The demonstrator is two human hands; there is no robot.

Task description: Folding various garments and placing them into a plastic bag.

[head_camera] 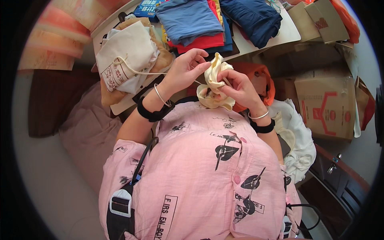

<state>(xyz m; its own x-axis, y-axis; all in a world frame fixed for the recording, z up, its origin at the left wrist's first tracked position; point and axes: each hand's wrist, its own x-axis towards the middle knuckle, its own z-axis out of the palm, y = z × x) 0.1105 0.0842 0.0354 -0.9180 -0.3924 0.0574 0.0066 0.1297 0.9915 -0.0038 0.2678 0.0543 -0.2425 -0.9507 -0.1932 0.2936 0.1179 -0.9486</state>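
Observation:
My right hand (238, 87) pinches a bunched piece of cream cloth (213, 73) between thumb and fingers, in front of my chest. Part of the cloth hangs in a loop below, close to my pink printed shirt (192, 144). My left hand (189, 67) is at the cloth's upper left side, fingers curled and thumb tip at its edge; whether it grips the cloth is unclear. A thin cream cord (144, 73) runs behind my left wrist, from a white drawstring bag (129, 51) with brown printing towards the cloth.
Folded blue clothes (189, 22) and a dark blue garment (253, 21) lie on the white table (288, 30). An orange bag (265, 81) stands beyond my right hand. At the right are a cardboard box (327, 105) and white cloth (300, 141).

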